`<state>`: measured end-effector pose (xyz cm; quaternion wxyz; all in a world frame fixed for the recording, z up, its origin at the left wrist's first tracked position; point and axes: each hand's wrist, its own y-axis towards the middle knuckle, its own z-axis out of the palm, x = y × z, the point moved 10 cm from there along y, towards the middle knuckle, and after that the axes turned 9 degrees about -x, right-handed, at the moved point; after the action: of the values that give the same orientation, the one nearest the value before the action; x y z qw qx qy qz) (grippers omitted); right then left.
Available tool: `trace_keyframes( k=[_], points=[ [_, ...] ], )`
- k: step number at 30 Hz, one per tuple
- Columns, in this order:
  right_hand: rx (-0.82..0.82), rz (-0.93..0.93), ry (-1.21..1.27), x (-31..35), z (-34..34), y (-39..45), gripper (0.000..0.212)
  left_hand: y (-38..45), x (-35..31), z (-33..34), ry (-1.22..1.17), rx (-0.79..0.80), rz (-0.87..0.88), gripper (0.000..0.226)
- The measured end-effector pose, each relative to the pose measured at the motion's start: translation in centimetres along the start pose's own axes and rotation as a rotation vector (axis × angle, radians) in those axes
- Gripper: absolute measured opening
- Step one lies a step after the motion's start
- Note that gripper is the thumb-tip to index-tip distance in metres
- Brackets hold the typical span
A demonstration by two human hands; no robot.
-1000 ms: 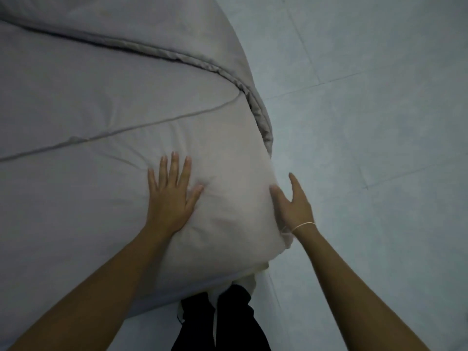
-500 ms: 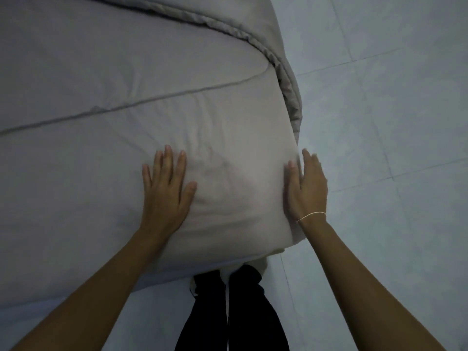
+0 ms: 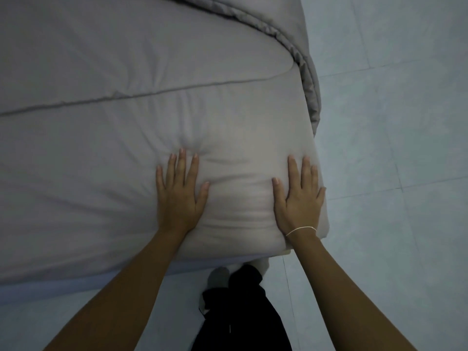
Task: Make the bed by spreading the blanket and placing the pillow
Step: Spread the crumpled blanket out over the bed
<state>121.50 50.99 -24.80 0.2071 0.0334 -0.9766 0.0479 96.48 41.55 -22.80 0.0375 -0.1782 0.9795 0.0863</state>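
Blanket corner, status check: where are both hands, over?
Left hand flat, fingers straight, pressing the blanket. Right hand flat on the blanket's corner by the bed edge. Blanket spread, light wrinkles between hands. No pillow visible; nothing in the way.

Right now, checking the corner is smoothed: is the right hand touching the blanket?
Touching. The head view shows the right hand lying flat, fingers straight, on the blanket at its near corner.

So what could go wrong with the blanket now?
The right hand presses flat right at the corner of the blanket, beside the drop to the floor; a harder push might slide that corner off. The left hand has wrinkles around it, so pressing may crease rather than smooth. No pillow is in view yet.
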Motion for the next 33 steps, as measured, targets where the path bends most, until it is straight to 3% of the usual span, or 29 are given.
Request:
trace_keyframes(
  k=[5,10,15,23,28,33],
  points=[
    [0.089,0.141,-0.03,-2.1,-0.1,-1.3,0.065,-1.0,-0.3,-0.2,-0.002,0.1,-0.031,0.062],
    [0.344,0.095,-0.174,-1.3,-3.1,-3.1,0.069,-4.4,-2.7,-2.0,-0.023,0.478,-0.03,0.07],
    [0.252,-0.007,-0.147,4.3,-14.1,-3.1,0.068,-1.9,-6.5,-11.6,-0.17,0.595,0.02,0.059],
    [0.038,-0.148,-0.051,10.8,-32.5,-2.3,0.058,6.2,-11.3,-32.2,-0.319,0.221,0.034,0.047],
    [0.018,-0.235,-0.002,11.8,-37.6,2.2,0.06,11.6,-15.0,-38.7,-0.358,0.012,0.015,0.044],
    [0.004,-0.302,0.03,10.2,-42.2,9.1,0.06,15.8,-19.4,-40.0,-0.36,-0.025,-0.086,0.044]
  ],
)
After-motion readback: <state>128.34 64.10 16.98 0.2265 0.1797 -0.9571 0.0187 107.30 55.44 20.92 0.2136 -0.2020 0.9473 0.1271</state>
